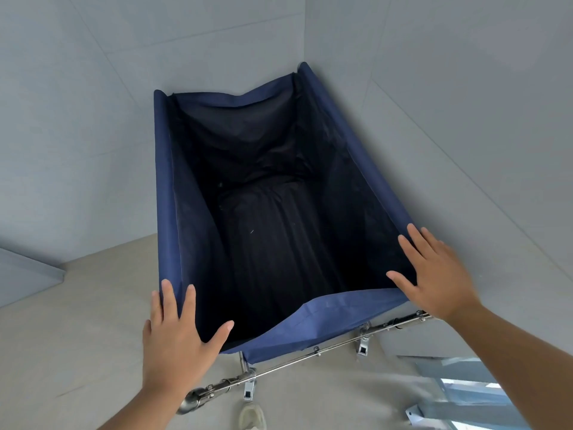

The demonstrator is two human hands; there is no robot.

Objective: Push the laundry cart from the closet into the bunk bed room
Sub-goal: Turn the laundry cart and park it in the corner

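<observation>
Deep in the corner of two grey tiled walls (93,119): laundry cart (166,181), a navy fabric bag, dark inside and seemingly empty. Lies straight ahead of both hands, long axis pointing away from the person toward the corner, far end close to the walls, short near end facing the body. Leaves no room forward, so probably calls for a pull back or a swing round before any push toward the bunk bed room; no doorway in view.

Left hand (176,339) at the near left corner, fingers straight and spread over the rim, thumb reaching in over the bag's opening; touching the fabric or just above it, hard to tell, nothing gripped. Right hand (434,274) at the near right corner, equally flat and spread, on or just over the rim, also holding nothing. About equally near, one per corner.

Below the near end, chrome bar (310,356) with latches; under that, pale floor (77,336) and the toe of a shoe (252,417)
</observation>
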